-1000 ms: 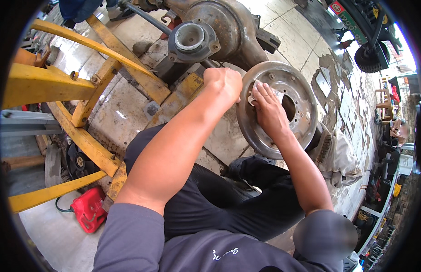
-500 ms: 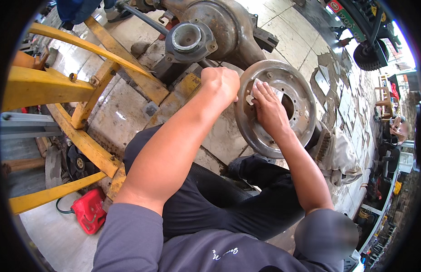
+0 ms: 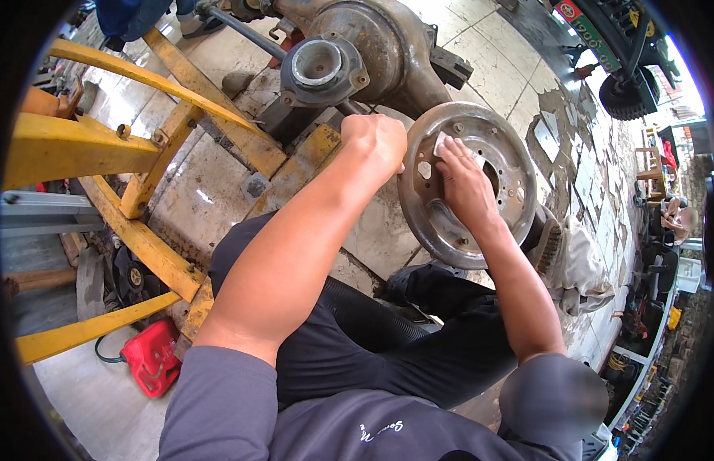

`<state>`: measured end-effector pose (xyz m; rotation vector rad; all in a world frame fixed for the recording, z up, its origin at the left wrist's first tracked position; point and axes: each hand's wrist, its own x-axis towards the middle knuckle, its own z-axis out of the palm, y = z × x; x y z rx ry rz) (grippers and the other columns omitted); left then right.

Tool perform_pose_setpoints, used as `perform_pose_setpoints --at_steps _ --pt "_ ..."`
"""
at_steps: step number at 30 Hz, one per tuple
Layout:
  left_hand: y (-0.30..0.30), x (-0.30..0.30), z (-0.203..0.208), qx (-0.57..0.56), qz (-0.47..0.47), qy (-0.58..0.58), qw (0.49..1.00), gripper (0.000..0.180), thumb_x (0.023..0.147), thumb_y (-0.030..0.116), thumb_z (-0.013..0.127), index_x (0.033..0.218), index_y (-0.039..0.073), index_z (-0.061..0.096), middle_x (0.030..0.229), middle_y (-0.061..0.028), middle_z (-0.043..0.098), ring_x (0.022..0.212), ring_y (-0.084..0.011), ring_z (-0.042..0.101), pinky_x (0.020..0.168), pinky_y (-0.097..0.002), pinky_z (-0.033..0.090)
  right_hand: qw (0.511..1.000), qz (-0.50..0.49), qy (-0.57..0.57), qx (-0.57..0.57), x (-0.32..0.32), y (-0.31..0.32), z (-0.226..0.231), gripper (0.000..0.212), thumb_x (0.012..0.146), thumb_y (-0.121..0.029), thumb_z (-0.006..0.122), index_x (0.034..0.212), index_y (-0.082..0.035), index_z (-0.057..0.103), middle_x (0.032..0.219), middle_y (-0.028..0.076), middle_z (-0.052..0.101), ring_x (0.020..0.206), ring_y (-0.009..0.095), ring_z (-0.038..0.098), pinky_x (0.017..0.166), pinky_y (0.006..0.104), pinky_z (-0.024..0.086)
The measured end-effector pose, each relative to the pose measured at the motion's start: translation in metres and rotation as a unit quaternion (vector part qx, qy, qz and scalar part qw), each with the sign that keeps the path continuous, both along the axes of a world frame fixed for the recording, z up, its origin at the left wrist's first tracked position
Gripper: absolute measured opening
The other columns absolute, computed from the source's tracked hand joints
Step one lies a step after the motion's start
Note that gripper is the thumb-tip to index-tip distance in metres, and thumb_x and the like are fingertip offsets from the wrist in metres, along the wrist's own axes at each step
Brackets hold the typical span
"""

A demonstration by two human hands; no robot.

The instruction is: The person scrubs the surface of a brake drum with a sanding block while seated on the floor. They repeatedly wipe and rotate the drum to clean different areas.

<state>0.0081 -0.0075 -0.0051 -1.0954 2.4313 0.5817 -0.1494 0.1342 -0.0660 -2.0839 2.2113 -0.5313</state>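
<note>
A round, dull metal brake backing plate (image 3: 427,228), with a raised rim and several holes, stands tilted in front of me. My right hand (image 3: 466,180) lies over its face, fingers pressing a small white cloth (image 3: 441,142) against the metal near the central hole. Closed at the plate's left rim is my left hand (image 3: 375,144); one fingertip shows against the edge, and the other fingers are mostly hidden behind the knuckles. Just beyond my left hand sits a rusty axle housing (image 3: 380,58) with a round flanged hub (image 3: 318,65).
A yellow steel frame (image 3: 80,150) fills the left side, with a red can-like container (image 3: 152,358) below it. Pale cloth (image 3: 580,265) and a brush (image 3: 547,244) are right of the plate. Broken tiles (image 3: 584,180) lie farther right. Another person's leg (image 3: 130,19) shows at upper left.
My right hand has slid a little to the right across the plate with the white cloth, uncovering a hole on the plate's left side. My left hand has stayed in place.
</note>
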Motion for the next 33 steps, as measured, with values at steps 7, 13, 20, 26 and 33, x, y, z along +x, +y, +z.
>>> perform_pose_setpoints --at_steps 7,13,20,26,33 --pt "0.000 -0.004 0.003 -0.007 -0.001 0.007 1.000 0.036 0.081 0.044 0.076 0.102 0.014 0.076 0.104 -0.0075 0.074 0.100 -0.0238 0.070 0.084 -0.0363 0.055 0.996 0.070 0.053 -0.012 0.000 0.000 -0.006 0.039 0.091 -0.009 0.062 0.128 0.000 0.057 0.139 0.021 0.053 0.134 0.035 0.046 0.114 0.0430 0.036" --pt "0.000 0.000 0.000 -0.015 0.001 0.012 1.000 0.036 0.081 0.043 0.077 0.101 0.014 0.076 0.104 -0.0079 0.074 0.099 -0.0234 0.070 0.084 -0.0366 0.055 0.996 0.078 0.034 0.004 0.013 0.008 -0.002 0.038 0.091 -0.010 0.061 0.127 0.000 0.058 0.138 0.020 0.054 0.133 0.036 0.047 0.112 0.0443 0.038" --pt "-0.002 -0.003 -0.001 -0.001 0.001 -0.005 1.000 0.037 0.080 0.044 0.077 0.102 0.014 0.076 0.103 -0.0078 0.074 0.099 -0.0241 0.070 0.082 -0.0366 0.055 0.995 0.097 0.018 0.013 0.009 0.008 -0.004 0.037 0.091 -0.012 0.062 0.127 -0.001 0.058 0.139 0.018 0.053 0.133 0.035 0.047 0.112 0.0438 0.037" --pt "-0.001 -0.002 0.001 -0.010 0.000 0.001 1.000 0.037 0.080 0.044 0.077 0.101 0.014 0.076 0.103 -0.0078 0.074 0.098 -0.0248 0.071 0.082 -0.0366 0.055 0.997 0.075 0.022 0.015 0.005 0.008 -0.001 0.037 0.091 -0.010 0.061 0.126 0.000 0.059 0.138 0.020 0.054 0.134 0.036 0.046 0.111 0.0442 0.038" --pt "-0.002 -0.002 0.000 -0.003 -0.002 0.006 1.000 0.037 0.081 0.043 0.077 0.102 0.013 0.075 0.103 -0.0078 0.074 0.098 -0.0253 0.071 0.082 -0.0369 0.055 0.994 0.100 0.034 0.009 0.004 0.012 -0.001 0.036 0.091 -0.012 0.062 0.126 -0.001 0.059 0.137 0.019 0.056 0.133 0.035 0.047 0.111 0.0447 0.038"
